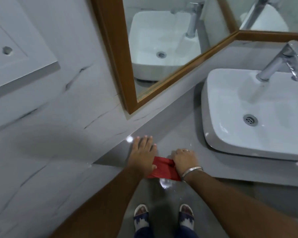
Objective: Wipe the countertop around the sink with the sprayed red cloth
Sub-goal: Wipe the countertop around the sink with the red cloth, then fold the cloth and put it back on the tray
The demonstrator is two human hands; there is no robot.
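Note:
A red cloth [163,170] lies on the grey countertop [177,127] at its left front corner, left of the white basin [258,117]. My left hand [142,154] rests flat with fingers spread, its thumb side pressing on the cloth's left edge. My right hand [184,160], with a ring and a metal bangle at the wrist, has its fingers curled onto the cloth's right part. Part of the cloth is hidden under both hands.
A chrome tap [280,62] stands at the basin's back. A wood-framed mirror [162,48] hangs on the marbled wall [58,100] behind the counter. My feet in sandals [163,219] stand on the grey floor below the counter edge.

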